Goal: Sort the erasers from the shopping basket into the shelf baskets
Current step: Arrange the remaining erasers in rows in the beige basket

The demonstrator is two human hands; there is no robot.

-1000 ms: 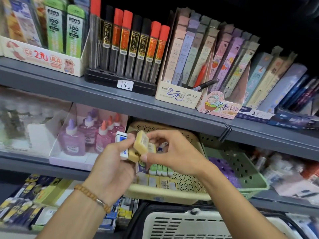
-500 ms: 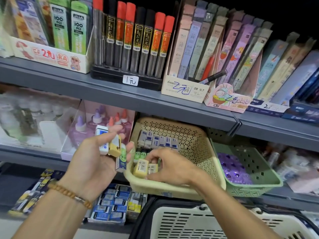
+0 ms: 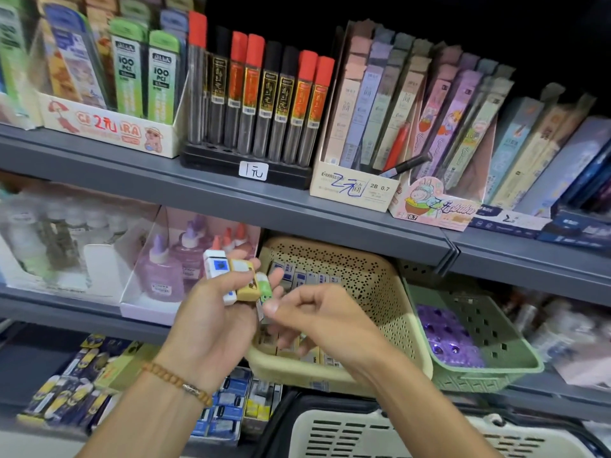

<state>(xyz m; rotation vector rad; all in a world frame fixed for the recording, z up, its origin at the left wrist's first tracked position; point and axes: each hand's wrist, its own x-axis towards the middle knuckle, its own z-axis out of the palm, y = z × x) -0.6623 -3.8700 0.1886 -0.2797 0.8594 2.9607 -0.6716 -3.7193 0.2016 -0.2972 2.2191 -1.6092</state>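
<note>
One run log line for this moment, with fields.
left hand: holds erasers | right hand: reaching for green eraser | beige basket: partly filled

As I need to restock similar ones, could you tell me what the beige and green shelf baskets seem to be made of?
Beige basket: apparently moulded plastic, matte, its walls evenly perforated with small holes. Green basket: likely the same plastic, matte, with larger square cut-outs and a smooth rim.

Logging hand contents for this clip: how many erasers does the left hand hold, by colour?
White with blue label: 1
Tan/yellow: 1
Green: 1
Total: 3 visible in the left hand; others may be hidden behind.
</note>
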